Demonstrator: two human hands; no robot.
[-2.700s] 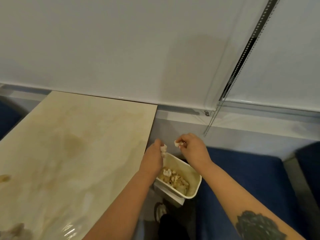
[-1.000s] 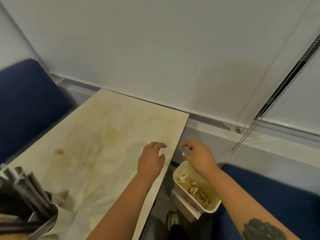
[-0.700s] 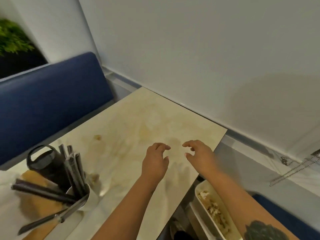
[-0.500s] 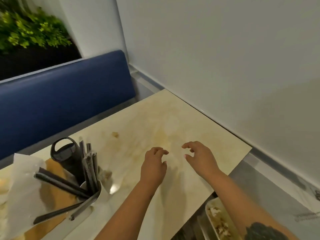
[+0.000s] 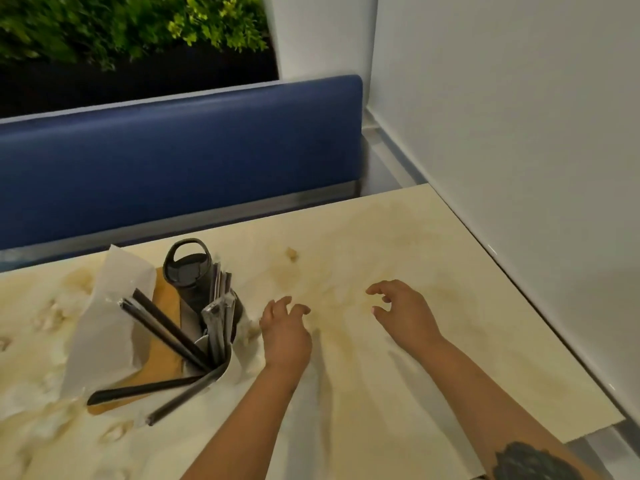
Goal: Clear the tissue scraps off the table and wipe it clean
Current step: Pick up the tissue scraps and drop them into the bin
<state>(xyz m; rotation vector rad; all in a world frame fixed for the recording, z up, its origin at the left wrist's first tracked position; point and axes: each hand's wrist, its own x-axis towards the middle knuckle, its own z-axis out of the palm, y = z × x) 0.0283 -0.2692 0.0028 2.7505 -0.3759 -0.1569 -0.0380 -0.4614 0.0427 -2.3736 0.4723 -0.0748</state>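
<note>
Both hands hover over the cream marble table [image 5: 398, 237], holding nothing. My left hand [image 5: 285, 332] has loosely curled fingers and sits just right of a small tissue scrap [image 5: 250, 330] beside the holder. My right hand [image 5: 403, 311] is spread, fingers relaxed, over the stained middle of the table. Another small scrap [image 5: 292, 253] lies farther back. Several crumpled scraps [image 5: 114, 432] lie blurred along the left and near-left part of the table.
A holder with wrapped black straws [image 5: 180, 341], a dark bottle with a loop lid [image 5: 188, 271] and a white paper over a brown board [image 5: 104, 323] stand left of my hands. A blue bench back [image 5: 173, 150] runs behind; a white wall [image 5: 519, 133] borders the right.
Both hands dropped scraps over the white bin beside the table, then swung left with my view. They now hover empty over the table; the bin is out of sight.
</note>
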